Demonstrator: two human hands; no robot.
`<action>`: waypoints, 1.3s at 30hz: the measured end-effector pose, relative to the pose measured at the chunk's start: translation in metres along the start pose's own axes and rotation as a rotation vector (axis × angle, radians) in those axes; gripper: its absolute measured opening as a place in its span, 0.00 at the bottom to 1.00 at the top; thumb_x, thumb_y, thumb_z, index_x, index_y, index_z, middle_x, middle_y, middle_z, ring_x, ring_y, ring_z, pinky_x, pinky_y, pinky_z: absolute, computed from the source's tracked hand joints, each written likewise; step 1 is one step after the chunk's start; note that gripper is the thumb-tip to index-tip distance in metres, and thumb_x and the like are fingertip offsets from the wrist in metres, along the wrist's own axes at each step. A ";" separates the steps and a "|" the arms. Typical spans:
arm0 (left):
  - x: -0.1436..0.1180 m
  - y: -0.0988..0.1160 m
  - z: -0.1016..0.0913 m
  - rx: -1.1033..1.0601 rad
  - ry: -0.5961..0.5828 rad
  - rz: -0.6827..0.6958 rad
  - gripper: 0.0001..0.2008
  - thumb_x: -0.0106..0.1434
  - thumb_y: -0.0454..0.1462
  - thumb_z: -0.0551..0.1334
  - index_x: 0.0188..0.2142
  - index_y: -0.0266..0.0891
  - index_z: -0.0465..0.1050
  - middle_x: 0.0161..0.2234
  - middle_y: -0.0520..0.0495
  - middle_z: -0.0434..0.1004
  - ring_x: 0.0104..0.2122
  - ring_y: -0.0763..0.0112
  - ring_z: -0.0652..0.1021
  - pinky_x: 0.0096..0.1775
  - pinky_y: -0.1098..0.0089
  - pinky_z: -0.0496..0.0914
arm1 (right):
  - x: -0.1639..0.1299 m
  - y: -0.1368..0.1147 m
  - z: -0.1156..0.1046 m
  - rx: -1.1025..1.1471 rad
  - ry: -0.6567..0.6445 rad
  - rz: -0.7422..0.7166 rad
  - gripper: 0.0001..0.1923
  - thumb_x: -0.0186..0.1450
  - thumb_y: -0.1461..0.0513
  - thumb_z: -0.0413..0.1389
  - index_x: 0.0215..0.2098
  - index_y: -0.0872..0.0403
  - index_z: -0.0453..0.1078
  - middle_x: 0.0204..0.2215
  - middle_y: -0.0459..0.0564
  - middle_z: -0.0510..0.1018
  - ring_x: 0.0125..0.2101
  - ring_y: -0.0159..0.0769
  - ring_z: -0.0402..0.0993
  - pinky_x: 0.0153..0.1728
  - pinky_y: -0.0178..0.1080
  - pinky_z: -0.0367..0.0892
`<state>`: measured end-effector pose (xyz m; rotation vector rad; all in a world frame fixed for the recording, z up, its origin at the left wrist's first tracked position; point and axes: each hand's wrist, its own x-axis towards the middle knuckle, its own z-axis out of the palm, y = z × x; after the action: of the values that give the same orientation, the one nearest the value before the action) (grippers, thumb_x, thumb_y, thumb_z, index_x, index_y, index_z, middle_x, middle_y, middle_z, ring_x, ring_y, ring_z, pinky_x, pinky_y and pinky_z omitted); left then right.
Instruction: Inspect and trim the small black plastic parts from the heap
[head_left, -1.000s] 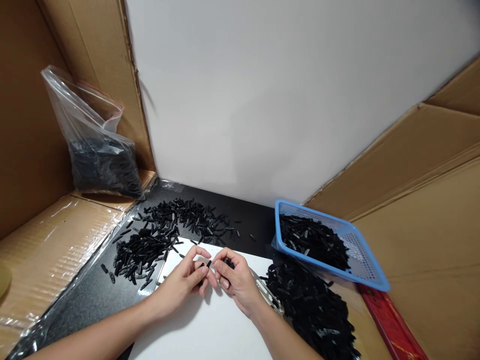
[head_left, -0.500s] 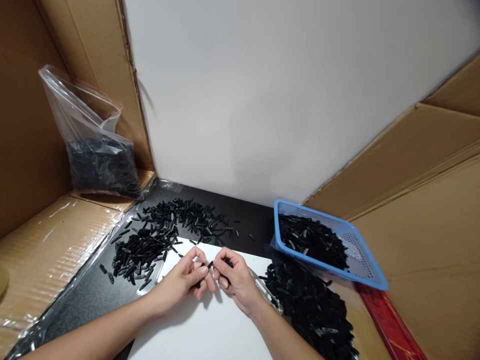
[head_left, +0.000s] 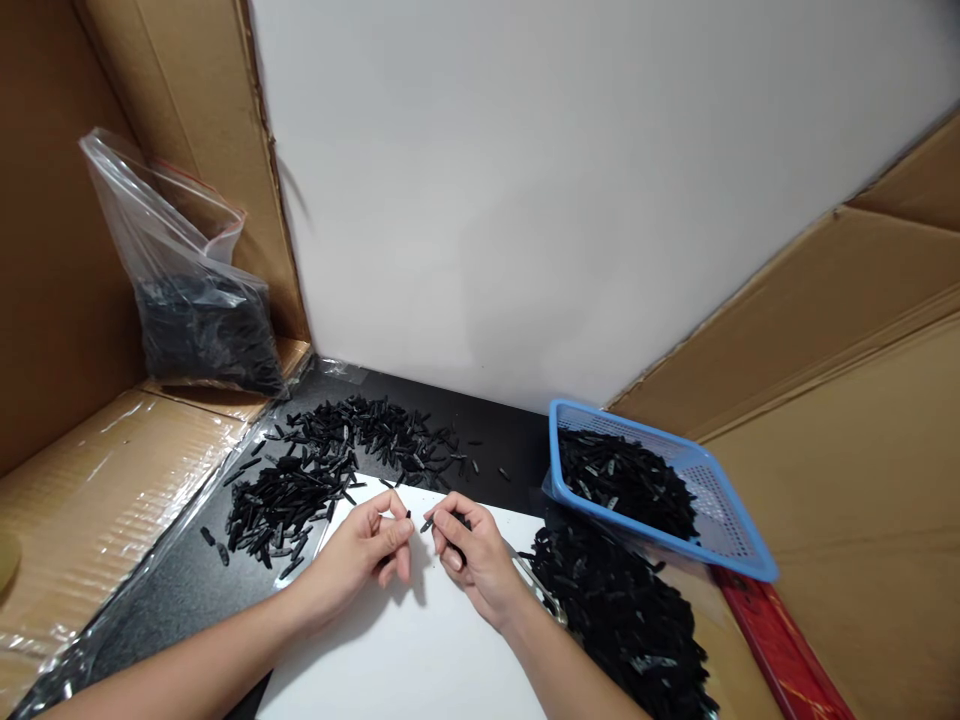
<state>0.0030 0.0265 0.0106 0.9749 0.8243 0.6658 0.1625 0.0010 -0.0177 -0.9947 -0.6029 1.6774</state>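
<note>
Above a white board point(head_left: 397, 660), my left hand point(head_left: 371, 545) pinches a small black strip-like piece point(head_left: 409, 515) between thumb and forefinger. My right hand point(head_left: 476, 565) is a short gap away, its thumb and forefinger closed on another black piece point(head_left: 427, 524). More black pieces point(head_left: 463, 522) show within the curled right fingers. Beside the right wrist lies a silvery metal tool point(head_left: 551, 600), partly covered by the hand. Loose black pieces point(head_left: 285, 500) are heaped beyond and left of my left hand.
A blue plastic basket point(head_left: 739, 560) of black pieces stands at the right, behind a large dark heap point(head_left: 622, 620). A clear zip bag point(head_left: 202, 330) with dark contents leans at the left on cardboard point(head_left: 112, 500). A red strip point(head_left: 780, 640) lies far right.
My hands have drawn slightly apart. The black piece that spanned both hands' fingertips is gone from between them; each hand now has a short black piece at its fingertips.
</note>
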 end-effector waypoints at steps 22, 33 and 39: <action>-0.002 -0.004 0.000 0.080 -0.068 -0.070 0.16 0.61 0.45 0.64 0.27 0.40 0.61 0.22 0.44 0.82 0.14 0.79 0.64 0.20 0.75 0.51 | 0.001 -0.002 -0.007 0.098 -0.065 0.037 0.12 0.54 0.58 0.66 0.31 0.57 0.72 0.16 0.42 0.71 0.12 0.20 0.50 0.10 0.24 0.38; -0.003 -0.004 0.002 0.100 -0.101 -0.058 0.17 0.60 0.47 0.65 0.26 0.41 0.60 0.19 0.47 0.80 0.13 0.79 0.64 0.18 0.76 0.54 | -0.002 -0.005 -0.003 0.129 -0.111 0.003 0.14 0.59 0.55 0.61 0.26 0.54 0.64 0.19 0.42 0.72 0.12 0.20 0.53 0.10 0.23 0.39; -0.005 -0.002 0.003 0.141 -0.094 -0.074 0.17 0.59 0.47 0.65 0.26 0.41 0.60 0.17 0.50 0.78 0.12 0.79 0.62 0.18 0.77 0.54 | -0.001 -0.001 -0.003 0.040 -0.109 0.000 0.19 0.56 0.52 0.66 0.26 0.54 0.64 0.18 0.40 0.71 0.12 0.18 0.51 0.10 0.24 0.38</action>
<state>0.0032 0.0204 0.0108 1.0893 0.8278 0.4995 0.1656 0.0004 -0.0177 -0.8791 -0.6386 1.7461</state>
